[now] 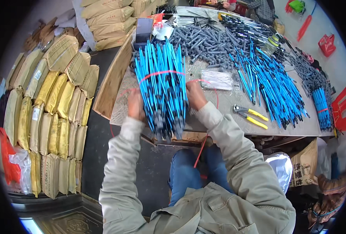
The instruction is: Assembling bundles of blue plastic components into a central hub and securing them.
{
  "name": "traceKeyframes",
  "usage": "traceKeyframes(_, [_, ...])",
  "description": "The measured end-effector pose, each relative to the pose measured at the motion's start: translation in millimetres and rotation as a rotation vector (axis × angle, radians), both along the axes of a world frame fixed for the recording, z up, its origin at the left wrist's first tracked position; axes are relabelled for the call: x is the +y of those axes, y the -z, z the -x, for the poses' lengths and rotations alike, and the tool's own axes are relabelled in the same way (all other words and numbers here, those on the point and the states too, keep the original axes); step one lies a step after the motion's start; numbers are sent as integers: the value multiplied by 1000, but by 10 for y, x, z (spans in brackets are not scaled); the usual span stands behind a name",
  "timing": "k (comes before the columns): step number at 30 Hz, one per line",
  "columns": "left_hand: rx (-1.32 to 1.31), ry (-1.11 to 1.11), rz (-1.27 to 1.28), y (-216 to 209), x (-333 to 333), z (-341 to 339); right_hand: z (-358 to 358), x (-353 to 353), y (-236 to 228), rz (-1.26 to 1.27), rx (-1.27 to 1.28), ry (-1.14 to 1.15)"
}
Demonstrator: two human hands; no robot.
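Note:
A thick bundle of thin blue rods (161, 87) with black and grey ends stands at the near edge of the table. Pinkish-red string (162, 73) runs across its upper half. At the bundle's left side is my left hand (135, 104), closed, with a string end sticking out past it. My right hand (196, 95) is closed at the right side, where the string also comes out and trails down over the table edge. The bundle hides part of my fingers. Yellow-handled pliers (251, 116) lie on the table to the right of my right forearm.
Loose blue rods (276, 87) spread over the right, near a smaller tied bundle (321, 109). Grey plastic plugs (204, 43) are heaped behind. A pack of white sticks (218, 79) lies mid-table. A wooden board (114, 82) edges the left; stacked paper sacks (50, 113) stand beyond. Other people sit nearby.

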State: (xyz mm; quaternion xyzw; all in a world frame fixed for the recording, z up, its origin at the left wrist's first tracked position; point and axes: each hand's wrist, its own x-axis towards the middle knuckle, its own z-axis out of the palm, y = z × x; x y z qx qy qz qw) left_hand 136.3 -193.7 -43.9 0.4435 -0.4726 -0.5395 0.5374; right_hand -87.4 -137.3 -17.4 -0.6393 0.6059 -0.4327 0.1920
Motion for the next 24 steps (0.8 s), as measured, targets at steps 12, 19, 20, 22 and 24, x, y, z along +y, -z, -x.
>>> traceKeyframes(12, [-313, -74, 172, -261, 1775, -234, -550, 1666, 172, -25, -787, 198])
traceKeyframes(19, [-207, -76, 60, 341, 1925, -459, -370, 1742, 615, -245, -1456, -32])
traceKeyframes(20, [-245, -75, 29, 489, 1929, -513, -352, 1738, 681, -302, -1505, -90])
traceKeyframes(22, [-379, -39, 52, 843, 1907, -667, -353, 1706, 769, -286, -1429, -72])
traceKeyframes(24, [-646, 37, 109, 1231, 1895, -923, -408, 1669, 815, -244, -1275, -50])
